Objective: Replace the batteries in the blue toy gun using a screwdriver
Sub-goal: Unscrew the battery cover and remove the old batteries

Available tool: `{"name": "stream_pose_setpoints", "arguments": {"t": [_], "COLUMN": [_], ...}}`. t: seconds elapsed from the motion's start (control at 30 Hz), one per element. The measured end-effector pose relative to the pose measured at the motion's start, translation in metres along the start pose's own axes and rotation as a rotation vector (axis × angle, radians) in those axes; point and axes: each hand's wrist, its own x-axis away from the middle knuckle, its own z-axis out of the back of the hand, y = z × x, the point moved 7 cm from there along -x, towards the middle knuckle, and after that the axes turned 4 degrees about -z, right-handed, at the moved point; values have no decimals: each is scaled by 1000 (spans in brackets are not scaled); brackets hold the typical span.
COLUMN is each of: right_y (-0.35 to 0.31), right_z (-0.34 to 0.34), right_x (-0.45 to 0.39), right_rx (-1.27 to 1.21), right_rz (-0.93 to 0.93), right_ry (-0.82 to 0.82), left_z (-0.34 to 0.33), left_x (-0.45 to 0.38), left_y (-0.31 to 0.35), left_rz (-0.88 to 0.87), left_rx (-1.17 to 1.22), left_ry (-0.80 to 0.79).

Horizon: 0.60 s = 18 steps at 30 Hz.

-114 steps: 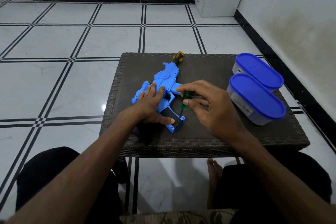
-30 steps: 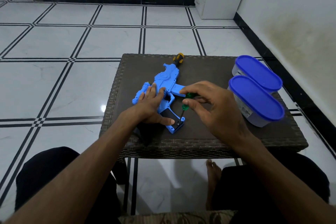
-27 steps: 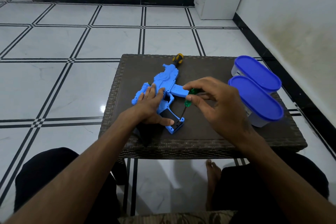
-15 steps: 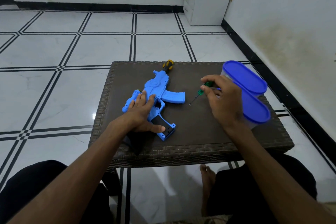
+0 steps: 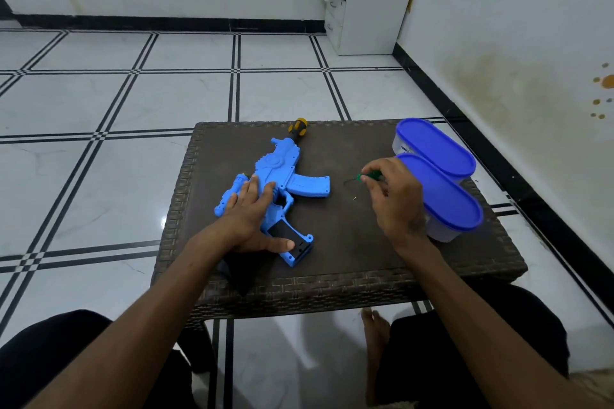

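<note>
Table [image 5: 349,252]: toy gun [image 5: 282,173] (pinned flat).

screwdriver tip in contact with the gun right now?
No: the right hand holds the green screwdriver over bare table, well clear of the blue toy gun.

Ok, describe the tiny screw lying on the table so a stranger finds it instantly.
On the dark wicker table, look between the blue toy gun and the right hand. The screw lies alone there, a pale metal speck, far smaller than anything nearby.
</note>
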Motion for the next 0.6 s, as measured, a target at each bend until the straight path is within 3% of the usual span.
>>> {"name": "stream_pose_setpoints", "arguments": {"t": [0.17, 0.23, 0.6], "right_y": [-2, -10, -3], "right_z": [24, 23, -35], "right_x": [16, 27, 77], "right_rx": [-92, -131, -19], "right_rz": [-145, -159, -350], "right_ry": [176, 168, -240], "left_z": [-2, -2, -4], "left_x": [0, 1, 12], "left_y": [-3, -4, -4], "left_rz": [-1, -3, 38], "left_rx": [6, 12, 20], "left_ry": [22, 33, 138]}}
